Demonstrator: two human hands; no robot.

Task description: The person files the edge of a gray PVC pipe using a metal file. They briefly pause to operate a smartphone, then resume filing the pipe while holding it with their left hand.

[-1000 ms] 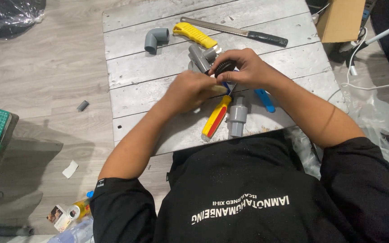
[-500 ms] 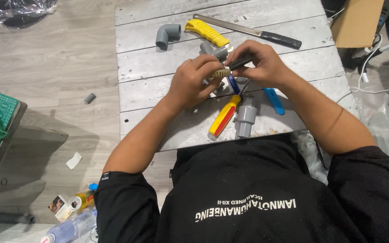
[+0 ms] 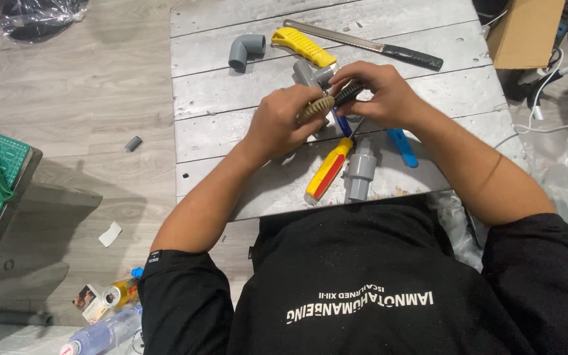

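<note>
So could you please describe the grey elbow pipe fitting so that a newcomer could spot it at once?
Start at the whitewashed plank board on the floor. Near its far left corner lies the grey elbow fitting, just left of the yellow saw handle. Unlike the straight grey coupling nearby, it bends.

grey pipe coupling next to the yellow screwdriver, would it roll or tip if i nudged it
The grey pipe coupling lies on its side on the plank table, so it probably would not tip. Being round, it may roll sideways, though the yellow screwdriver lying close beside it would likely stop it. It looks like rigid plastic, probably light.
</note>
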